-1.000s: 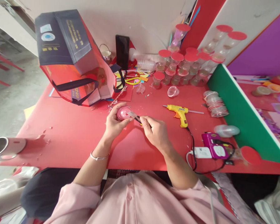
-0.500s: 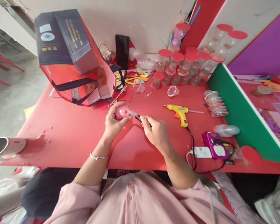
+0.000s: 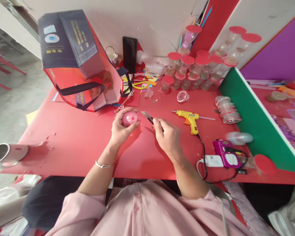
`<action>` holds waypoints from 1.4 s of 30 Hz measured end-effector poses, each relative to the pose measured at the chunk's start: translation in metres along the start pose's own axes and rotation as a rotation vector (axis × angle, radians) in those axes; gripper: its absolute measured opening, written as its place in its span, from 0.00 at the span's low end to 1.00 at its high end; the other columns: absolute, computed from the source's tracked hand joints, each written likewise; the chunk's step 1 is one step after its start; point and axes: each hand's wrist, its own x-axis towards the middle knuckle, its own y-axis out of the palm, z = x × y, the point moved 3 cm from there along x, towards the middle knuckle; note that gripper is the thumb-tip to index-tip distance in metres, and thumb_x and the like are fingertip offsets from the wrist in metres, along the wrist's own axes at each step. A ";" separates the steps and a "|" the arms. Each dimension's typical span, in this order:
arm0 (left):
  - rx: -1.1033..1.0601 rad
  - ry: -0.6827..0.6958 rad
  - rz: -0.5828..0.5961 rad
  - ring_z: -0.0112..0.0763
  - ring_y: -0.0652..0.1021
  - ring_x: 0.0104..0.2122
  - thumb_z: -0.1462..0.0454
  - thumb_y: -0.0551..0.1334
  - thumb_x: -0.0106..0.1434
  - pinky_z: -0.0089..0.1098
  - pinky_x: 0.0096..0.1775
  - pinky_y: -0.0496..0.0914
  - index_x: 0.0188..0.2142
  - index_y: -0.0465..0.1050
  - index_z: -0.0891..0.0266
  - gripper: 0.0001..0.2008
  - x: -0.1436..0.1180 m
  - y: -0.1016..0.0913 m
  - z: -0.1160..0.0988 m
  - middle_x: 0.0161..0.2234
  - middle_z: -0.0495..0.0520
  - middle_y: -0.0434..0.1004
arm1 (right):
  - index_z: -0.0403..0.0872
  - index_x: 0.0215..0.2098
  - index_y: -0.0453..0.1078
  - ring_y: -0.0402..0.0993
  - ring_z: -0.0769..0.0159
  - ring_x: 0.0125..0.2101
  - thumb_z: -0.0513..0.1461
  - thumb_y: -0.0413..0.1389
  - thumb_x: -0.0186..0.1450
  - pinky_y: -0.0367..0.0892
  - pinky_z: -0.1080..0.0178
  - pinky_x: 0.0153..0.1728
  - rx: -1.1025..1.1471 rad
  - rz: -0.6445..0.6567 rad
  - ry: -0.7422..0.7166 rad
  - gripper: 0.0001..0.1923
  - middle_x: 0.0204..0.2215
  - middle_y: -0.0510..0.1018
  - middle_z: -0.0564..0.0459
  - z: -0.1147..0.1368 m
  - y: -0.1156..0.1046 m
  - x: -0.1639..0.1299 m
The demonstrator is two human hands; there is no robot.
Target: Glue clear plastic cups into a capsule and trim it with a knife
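Hands at centre of red table [image 3: 71, 144], cutter lifted off cup.
L hand [image 3: 120, 129] cradles small round pink-lidded plastic cup [image 3: 130, 118], lid facing up for access; R hand [image 3: 167, 137] pinches grey-bladed utility knife [image 3: 147, 117] at cup's 3 o'clock, just apart. Yellow glue gun [image 3: 189, 118] farther at 3.

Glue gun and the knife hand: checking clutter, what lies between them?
Head view: only bare red table between the glue gun and the right hand.

A red table [image 3: 71, 144] meets a white wall [image 3: 157, 19]; perhaps concrete floor [image 3: 12, 108].
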 end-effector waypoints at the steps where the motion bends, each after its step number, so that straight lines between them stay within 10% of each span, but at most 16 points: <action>1: -0.021 -0.011 -0.004 0.26 0.81 0.32 0.61 0.77 0.59 0.21 0.24 0.71 0.59 0.72 0.56 0.30 0.000 0.001 0.000 0.56 0.60 0.81 | 0.50 0.50 0.82 0.84 0.60 0.41 0.51 0.47 0.81 0.70 0.63 0.43 0.028 0.012 -0.015 0.24 0.41 0.89 0.47 0.001 0.000 0.000; 12: -0.364 -0.234 0.183 0.40 0.87 0.42 0.68 0.69 0.58 0.25 0.22 0.77 0.62 0.65 0.51 0.34 0.001 0.004 0.002 0.58 0.58 0.78 | 0.50 0.61 0.79 0.82 0.60 0.43 0.54 0.45 0.81 0.73 0.62 0.46 0.009 0.125 -0.067 0.27 0.41 0.82 0.46 0.001 0.007 -0.001; 21: -0.618 -0.351 0.208 0.39 0.86 0.40 0.54 0.66 0.69 0.30 0.24 0.79 0.67 0.67 0.48 0.28 0.003 0.007 0.001 0.65 0.62 0.75 | 0.48 0.65 0.75 0.80 0.57 0.46 0.48 0.45 0.81 0.77 0.57 0.50 0.006 0.075 -0.098 0.25 0.45 0.80 0.42 0.002 0.004 -0.003; 31: -0.799 -0.400 0.181 0.37 0.84 0.28 0.53 0.72 0.67 0.32 0.19 0.77 0.55 0.76 0.56 0.20 0.002 0.012 0.015 0.48 0.60 0.85 | 0.48 0.65 0.76 0.81 0.57 0.46 0.47 0.50 0.81 0.76 0.57 0.50 -0.068 0.117 -0.239 0.22 0.44 0.82 0.42 0.006 0.007 -0.006; 42: -0.737 -0.406 0.201 0.33 0.80 0.21 0.51 0.70 0.68 0.34 0.18 0.76 0.64 0.72 0.56 0.29 -0.001 0.012 0.016 0.39 0.57 0.83 | 0.50 0.64 0.77 0.79 0.59 0.43 0.46 0.52 0.80 0.74 0.59 0.47 -0.141 0.074 -0.277 0.21 0.41 0.81 0.43 0.006 0.008 -0.007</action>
